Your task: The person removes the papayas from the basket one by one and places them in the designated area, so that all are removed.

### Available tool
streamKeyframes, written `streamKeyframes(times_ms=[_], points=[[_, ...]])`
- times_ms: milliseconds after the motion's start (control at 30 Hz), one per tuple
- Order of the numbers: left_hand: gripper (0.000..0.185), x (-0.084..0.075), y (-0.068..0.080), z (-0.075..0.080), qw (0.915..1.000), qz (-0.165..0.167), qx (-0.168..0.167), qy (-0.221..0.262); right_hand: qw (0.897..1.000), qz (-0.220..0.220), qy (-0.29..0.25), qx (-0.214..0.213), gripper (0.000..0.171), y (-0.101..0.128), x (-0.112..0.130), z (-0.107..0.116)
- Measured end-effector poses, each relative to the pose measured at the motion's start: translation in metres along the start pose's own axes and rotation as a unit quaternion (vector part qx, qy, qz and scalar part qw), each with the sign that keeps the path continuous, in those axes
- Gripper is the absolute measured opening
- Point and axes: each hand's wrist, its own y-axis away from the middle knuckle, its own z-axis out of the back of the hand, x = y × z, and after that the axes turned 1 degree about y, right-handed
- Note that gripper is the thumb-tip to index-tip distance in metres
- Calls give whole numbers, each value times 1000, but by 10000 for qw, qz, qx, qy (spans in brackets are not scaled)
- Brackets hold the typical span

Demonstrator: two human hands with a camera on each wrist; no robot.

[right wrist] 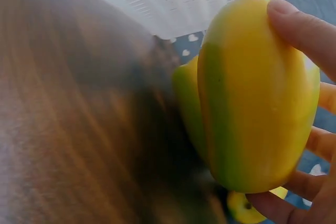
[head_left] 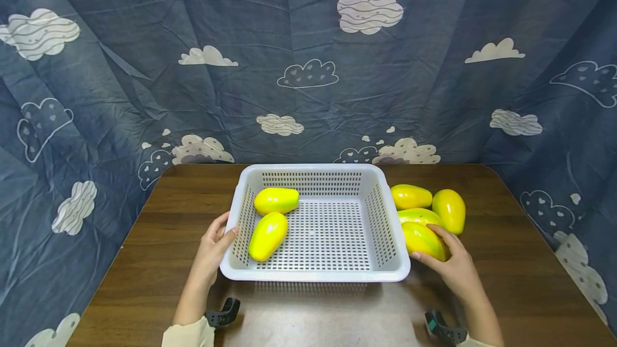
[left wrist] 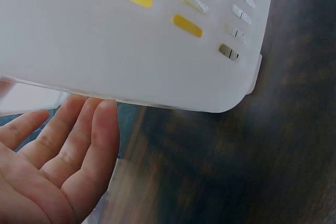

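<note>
A white plastic basket [head_left: 318,276] with slotted walls stands in the middle of the table. My left hand [head_left: 214,245] holds its left rim, thumb on top; in the left wrist view the fingers [left wrist: 105,129] reach the rim's underside. Inside the basket, towards the left, lie two yellow-green papayas, one [head_left: 277,201] behind the other [head_left: 268,236]. To the right of the basket, my right hand [head_left: 453,261] grips a glossy papaya [right wrist: 257,98], thumb on one side and fingers around the other. Another papaya [head_left: 420,215] lies just behind it.
Two more papayas, one [head_left: 411,197] near the basket's right wall and one [head_left: 450,211] farther right, sit on the brown wooden table [head_left: 511,283]. A dark blue cloud-print curtain [head_left: 308,117] hangs behind the table and along both sides.
</note>
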Motion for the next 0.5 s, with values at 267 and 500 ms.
streamKeyframes(times_ms=[267, 500], points=[[45, 1, 0, 0, 10000, 21, -1, 20, 9995, -21, 225, 225, 74, -1, -9, -8], [45, 1, 0, 0, 10000, 12, -8, 13, 9985, 217, 488, 80, 73, -1, -13, -15]])
